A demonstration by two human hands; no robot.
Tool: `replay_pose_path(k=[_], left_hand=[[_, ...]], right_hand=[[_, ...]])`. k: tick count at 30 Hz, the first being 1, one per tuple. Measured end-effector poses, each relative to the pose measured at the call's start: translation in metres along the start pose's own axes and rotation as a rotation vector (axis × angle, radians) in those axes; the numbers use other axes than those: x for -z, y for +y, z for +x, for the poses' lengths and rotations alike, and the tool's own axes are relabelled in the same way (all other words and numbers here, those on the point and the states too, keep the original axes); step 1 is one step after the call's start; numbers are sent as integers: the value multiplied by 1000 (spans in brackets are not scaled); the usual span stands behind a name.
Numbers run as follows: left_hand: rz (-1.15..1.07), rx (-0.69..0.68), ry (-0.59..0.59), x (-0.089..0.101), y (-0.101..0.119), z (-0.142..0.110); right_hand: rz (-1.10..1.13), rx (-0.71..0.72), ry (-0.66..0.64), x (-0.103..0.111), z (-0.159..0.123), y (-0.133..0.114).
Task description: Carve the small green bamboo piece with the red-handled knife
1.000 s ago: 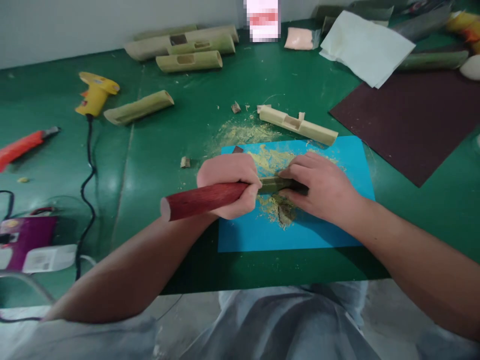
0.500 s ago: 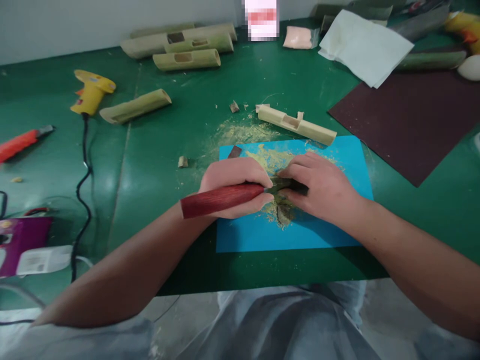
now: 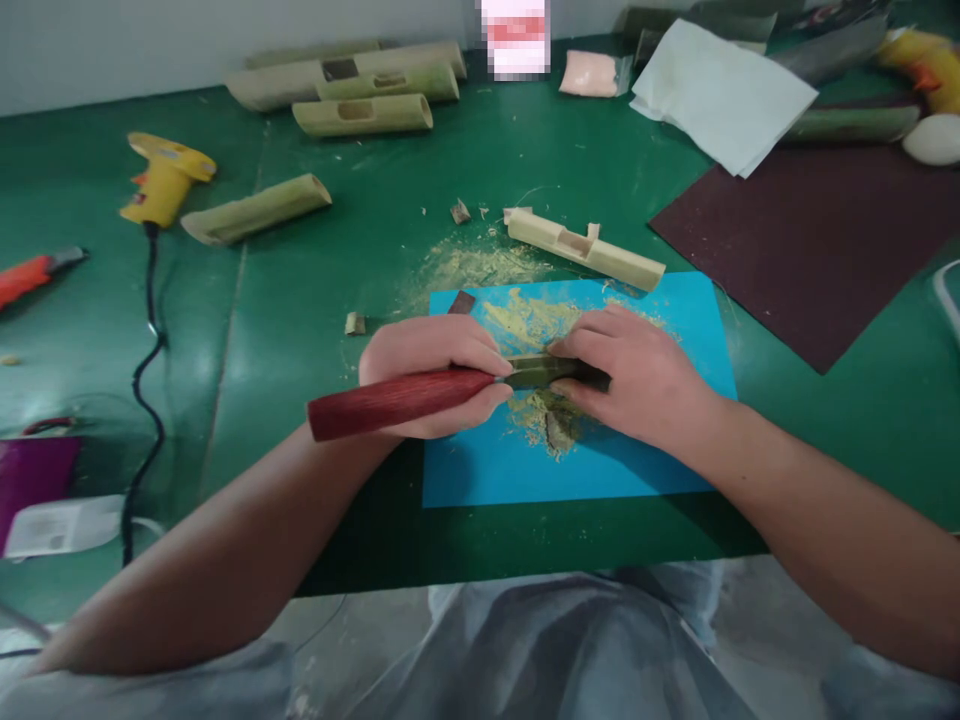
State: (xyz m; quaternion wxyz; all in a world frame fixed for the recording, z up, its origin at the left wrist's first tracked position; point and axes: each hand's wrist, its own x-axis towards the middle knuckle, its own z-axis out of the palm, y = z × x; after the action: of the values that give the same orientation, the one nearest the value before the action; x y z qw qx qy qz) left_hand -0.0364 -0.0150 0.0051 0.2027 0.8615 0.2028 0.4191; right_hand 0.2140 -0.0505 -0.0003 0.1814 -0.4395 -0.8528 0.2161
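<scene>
Red, wood-grained and blunt-ended, the handle (image 3: 390,405) lies in the left hand (image 3: 435,345), its butt sticking out toward the wearer's left forearm. That hand is closed around it, thumb and fingers pressed together near the handle's narrow end, where a glint of metal shows; the working tip cannot be made out. Straight ahead of it, touching or nearly so, is a dark green piece of bamboo (image 3: 534,372), low over a blue sheet (image 3: 517,480) near the front edge of the green worktop (image 3: 292,300). The right hand (image 3: 645,365) pinches this piece between thumb and fingers, covering its far end.

Pale yellow shavings (image 3: 532,315) are strewn across the sheet beyond the hands, and a darker clump (image 3: 559,428) sits just below the bamboo. A small brown scrap (image 3: 462,302) lies by the sheet's upper left corner.

Just beyond the sheet's far edge rests a pale bamboo length (image 3: 611,257) with a rectangular notch cut in it. To the left are a green bamboo tube (image 3: 255,210) and, near it, a yellow tool (image 3: 161,185) trailing a black cord (image 3: 146,380). To the right, a dark brown sheet (image 3: 810,250) is partly covered by white paper (image 3: 720,95).
</scene>
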Motion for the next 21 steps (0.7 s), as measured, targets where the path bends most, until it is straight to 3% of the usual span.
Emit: replay_pose_path(k=[3, 8, 14, 16, 21], left_hand=[[9, 36, 30, 2, 1, -2], [-35, 108, -38, 1, 8, 2], [-81, -43, -134, 3, 5, 7], [-94, -26, -155, 4, 3, 7], [-260, 125, -43, 4, 2, 4]], right_hand=[[-6, 8, 10, 0, -1, 1], [-12, 15, 18, -1, -2, 1], [-18, 2, 16, -1, -2, 1], [-24, 1, 18, -1, -2, 1], [-1, 0, 29, 0, -3, 1]])
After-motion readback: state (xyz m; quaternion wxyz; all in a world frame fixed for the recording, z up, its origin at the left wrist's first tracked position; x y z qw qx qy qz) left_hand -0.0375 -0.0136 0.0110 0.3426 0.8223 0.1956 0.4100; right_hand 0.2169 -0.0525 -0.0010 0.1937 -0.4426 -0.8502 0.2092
